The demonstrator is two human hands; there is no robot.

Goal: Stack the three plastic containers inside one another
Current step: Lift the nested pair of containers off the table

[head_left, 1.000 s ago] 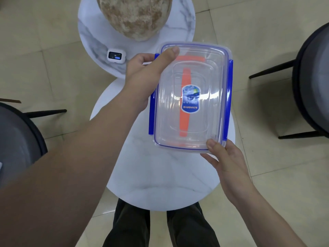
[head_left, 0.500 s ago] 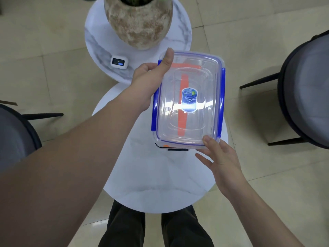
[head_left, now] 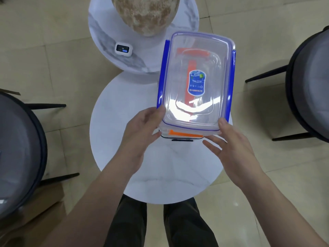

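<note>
At near corners of the container, left fingers pinch it; right fingers touch, spread.

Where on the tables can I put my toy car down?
The near table is bare on its left side, beside the box, and in front, from the left hand and right hand back to its near edge. The box takes its far right. The far table is crowded: pot and gadget leave only rim strips.

Container — left hand grips, right hand touches.
</note>
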